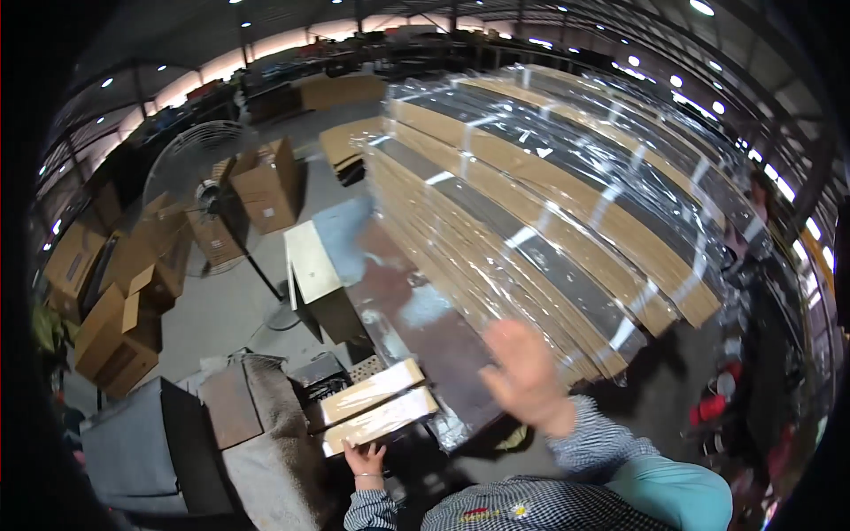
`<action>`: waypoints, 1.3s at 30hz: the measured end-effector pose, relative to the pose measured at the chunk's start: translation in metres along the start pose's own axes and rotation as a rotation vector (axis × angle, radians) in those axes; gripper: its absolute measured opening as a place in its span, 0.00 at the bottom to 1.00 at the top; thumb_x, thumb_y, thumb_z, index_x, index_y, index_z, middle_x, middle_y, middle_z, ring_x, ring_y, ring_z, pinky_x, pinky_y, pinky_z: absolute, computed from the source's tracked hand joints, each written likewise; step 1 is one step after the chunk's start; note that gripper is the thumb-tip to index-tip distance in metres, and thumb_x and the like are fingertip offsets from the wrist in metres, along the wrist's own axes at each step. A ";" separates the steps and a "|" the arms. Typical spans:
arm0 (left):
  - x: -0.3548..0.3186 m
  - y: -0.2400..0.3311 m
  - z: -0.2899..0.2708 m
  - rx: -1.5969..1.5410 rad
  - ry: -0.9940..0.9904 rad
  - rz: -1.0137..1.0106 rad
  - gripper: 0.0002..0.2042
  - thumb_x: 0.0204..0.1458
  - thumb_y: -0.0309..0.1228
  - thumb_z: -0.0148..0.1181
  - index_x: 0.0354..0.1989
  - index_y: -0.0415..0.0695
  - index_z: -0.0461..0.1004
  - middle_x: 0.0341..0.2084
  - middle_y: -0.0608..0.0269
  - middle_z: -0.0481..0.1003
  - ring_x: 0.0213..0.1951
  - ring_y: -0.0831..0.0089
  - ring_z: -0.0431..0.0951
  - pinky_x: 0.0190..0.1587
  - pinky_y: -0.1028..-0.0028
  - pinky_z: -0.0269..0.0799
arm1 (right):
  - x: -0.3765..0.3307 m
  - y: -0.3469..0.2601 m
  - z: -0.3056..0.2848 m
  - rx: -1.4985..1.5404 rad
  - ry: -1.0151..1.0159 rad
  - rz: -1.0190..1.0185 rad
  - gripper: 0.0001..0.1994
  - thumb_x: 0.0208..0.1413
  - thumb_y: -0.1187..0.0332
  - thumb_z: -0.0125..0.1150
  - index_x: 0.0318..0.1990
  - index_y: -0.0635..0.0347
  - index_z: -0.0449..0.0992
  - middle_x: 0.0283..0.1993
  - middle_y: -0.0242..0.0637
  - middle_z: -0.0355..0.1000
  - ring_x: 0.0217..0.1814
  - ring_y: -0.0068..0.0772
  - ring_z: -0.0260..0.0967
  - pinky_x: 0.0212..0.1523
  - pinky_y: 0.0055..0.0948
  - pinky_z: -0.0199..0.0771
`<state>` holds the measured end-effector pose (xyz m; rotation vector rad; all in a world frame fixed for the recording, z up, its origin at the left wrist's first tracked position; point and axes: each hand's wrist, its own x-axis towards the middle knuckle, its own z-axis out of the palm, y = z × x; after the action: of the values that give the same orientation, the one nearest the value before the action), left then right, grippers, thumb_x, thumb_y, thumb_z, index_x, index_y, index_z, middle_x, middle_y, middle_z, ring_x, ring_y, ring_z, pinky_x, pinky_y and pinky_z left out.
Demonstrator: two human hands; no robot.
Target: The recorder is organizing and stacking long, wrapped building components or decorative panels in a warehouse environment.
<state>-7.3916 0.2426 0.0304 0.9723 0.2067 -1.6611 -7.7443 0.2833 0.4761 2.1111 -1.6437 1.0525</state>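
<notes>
Two long, narrow tan cardboard packages with shiny film on top lie side by side, the far package (367, 394) and the near package (379, 421). My left hand (365, 460) touches the near package's front edge, its fingers and thumb apart. To the right, my right hand (524, 367) is raised over the brown-red tabletop (434, 341), slightly blurred. It is open with fingers stretched out, and nothing shows in it. Its underside and anything beneath it are hidden.
Large film-wrapped stacks of flat cardboard (531, 212) rise beyond the table. A pale open-sided box (314, 265) stands at the table's left edge. Further left are a pedestal fan (208, 195), cardboard boxes (124, 341) and a cloth-draped block (274, 451).
</notes>
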 end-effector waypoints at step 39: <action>-0.120 -0.281 0.072 0.442 -0.250 -0.176 0.39 0.52 0.59 0.62 0.65 0.46 0.61 0.58 0.61 0.70 0.52 0.61 0.76 0.55 0.57 0.71 | -0.366 0.161 0.052 -0.245 -0.707 0.363 0.50 0.35 0.57 0.75 0.67 0.66 0.56 0.64 0.59 0.55 0.62 0.58 0.55 0.53 0.55 0.57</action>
<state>-7.6702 0.3833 0.0618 1.0794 -0.2612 -2.0209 -7.9075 0.4670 0.1561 2.1902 -2.3875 0.1227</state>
